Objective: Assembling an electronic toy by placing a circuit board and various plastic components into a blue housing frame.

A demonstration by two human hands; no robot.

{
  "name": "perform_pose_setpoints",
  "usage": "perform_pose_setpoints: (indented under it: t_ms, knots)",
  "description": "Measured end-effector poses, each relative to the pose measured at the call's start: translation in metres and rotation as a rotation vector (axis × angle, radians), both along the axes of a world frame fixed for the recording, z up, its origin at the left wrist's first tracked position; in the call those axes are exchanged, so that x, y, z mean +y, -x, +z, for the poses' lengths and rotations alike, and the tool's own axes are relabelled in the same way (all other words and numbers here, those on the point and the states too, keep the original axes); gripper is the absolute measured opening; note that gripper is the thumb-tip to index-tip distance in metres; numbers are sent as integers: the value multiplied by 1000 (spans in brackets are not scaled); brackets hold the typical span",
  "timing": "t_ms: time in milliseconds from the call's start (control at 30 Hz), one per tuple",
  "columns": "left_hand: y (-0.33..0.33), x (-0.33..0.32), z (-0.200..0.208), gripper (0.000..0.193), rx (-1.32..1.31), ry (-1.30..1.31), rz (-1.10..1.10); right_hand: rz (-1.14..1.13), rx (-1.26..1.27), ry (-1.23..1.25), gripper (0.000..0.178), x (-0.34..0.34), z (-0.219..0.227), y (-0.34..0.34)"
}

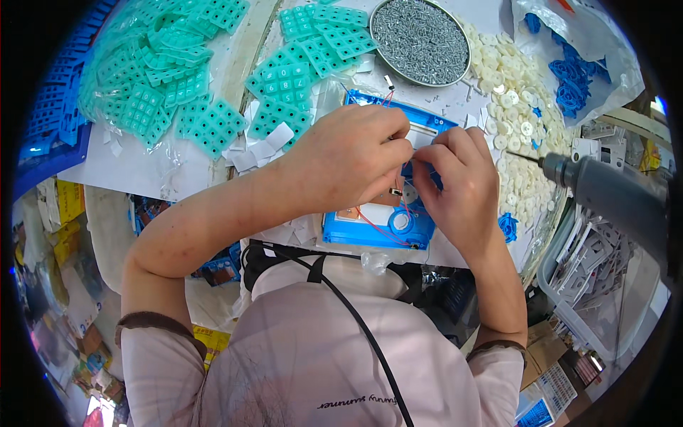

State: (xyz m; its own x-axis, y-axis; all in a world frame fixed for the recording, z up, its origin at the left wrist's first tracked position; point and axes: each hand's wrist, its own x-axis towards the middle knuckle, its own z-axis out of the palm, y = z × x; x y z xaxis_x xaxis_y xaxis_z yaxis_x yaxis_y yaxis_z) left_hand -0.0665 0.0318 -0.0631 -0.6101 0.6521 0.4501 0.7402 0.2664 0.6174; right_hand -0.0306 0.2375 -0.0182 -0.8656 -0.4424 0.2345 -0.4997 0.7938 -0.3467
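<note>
A blue plastic casing (341, 231) lies on the white work surface just in front of me. Thin red wires (377, 226) and a small slide switch (395, 192) show inside it. Over its middle, my left hand (359, 153) is closed with the fingertips pinched together. My right hand (459, 185) is closed in a similar pinch at the casing's right side, close to the left fingertips. What either hand pinches is too small and too covered to make out. Another small switch (390, 84) on red wires sticks out past the casing's far edge.
Turquoise rubber keypads (167, 78) are heaped at the far left. A round tray rim (375, 44) surrounds many screws. White plastic discs (516, 107) pile up on the right, beside a bag of blue parts (569, 82). An electric screwdriver (597, 188) juts in from the right.
</note>
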Motion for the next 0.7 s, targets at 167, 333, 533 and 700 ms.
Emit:
perform_pose_setpoints:
  t_ms: [167, 333, 533, 700]
  knots:
    - [0, -1, 1, 19, 1, 16, 7, 150, -44, -136, 19, 6, 16, 1]
    - [0, -1, 1, 20, -1, 26, 7, 196, 20, -241, 25, 2, 18, -13]
    - [1, -1, 1, 22, 48, 45, -15, 205, -70, -3, 31, 15, 14, -11]
    - [2, 0, 7, 24, 109, 178, -66, 192, -86, -14, 32, 14, 13, -12]
